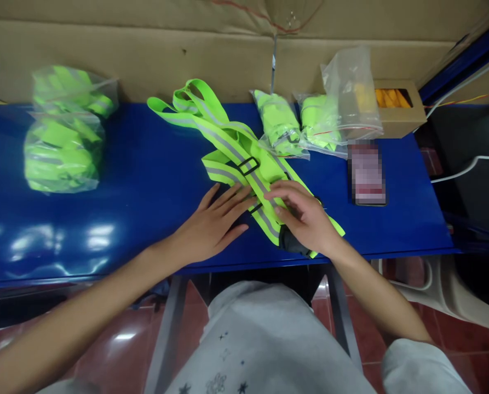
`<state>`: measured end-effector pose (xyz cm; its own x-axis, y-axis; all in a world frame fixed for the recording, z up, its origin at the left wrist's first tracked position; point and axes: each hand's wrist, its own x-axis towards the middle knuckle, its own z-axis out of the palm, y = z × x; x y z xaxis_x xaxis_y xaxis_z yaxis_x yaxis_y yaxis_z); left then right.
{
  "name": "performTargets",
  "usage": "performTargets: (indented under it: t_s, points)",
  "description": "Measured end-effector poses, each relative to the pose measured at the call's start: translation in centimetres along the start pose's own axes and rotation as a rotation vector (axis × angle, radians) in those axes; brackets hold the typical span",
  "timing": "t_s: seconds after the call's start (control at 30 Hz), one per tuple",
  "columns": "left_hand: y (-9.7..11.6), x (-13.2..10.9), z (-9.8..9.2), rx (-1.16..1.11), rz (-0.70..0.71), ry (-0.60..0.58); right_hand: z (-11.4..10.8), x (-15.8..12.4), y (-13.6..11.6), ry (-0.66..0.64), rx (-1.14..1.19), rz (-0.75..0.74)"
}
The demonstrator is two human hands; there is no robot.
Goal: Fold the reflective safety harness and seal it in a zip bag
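A neon yellow-green reflective vest point(226, 145) made of straps with grey stripes and black buckles lies loosely across the blue table. My left hand point(211, 221) is flat beside it, fingers spread, their tips touching the lower left straps. Over the lower right straps rests my right hand point(305, 214), its fingers bent and the thumb apart from them, without a visible grip. Beneath that palm, a black piece point(292, 242) of the vest shows near the table's front edge. Part of the straps is hidden under both hands.
Bagged neon bundles stand at left, one bag point(61, 153) in front of another point(69, 90). Two smaller bagged bundles point(277, 121) point(318, 117) lie behind the vest. At right are a clear plastic bag point(351, 82), a cardboard box point(406, 117) and a phone point(367, 174).
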<state>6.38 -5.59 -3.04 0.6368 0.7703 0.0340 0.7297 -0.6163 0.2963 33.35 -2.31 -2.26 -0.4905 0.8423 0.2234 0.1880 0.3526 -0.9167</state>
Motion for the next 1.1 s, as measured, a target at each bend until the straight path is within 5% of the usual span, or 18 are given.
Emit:
performTargets:
  t_s: [0.23,0.43,0.6,0.67,0.77,0.87,1.1]
  points:
    - [0.5,0.5,-0.3,0.101,0.025,0.060,0.2,0.7,-0.3,0.008,0.400,0.218]
    - [0.9,1.7,0.0,0.131,-0.043,0.163,0.6,1.0,-1.1,-0.006,0.375,0.245]
    - [0.4,1.0,0.1,0.099,0.153,0.207,1.0,1.7,-0.8,0.061,0.255,0.383]
    - [0.4,0.4,-0.2,0.147,0.084,0.296,1.0,2.1,-0.6,0.035,0.172,0.413]
    - [0.3,-0.3,-0.5,0.257,-0.206,0.449,0.8,2.8,-0.6,-0.029,0.057,0.438]
    - [0.0,-0.4,-0.5,0.248,-0.403,0.436,0.9,3.7,-0.6,-0.061,-0.005,0.432]
    - [-1.0,-0.2,-0.6,-0.162,-0.231,0.377,1.8,7.0,-1.6,-0.207,0.038,0.559]
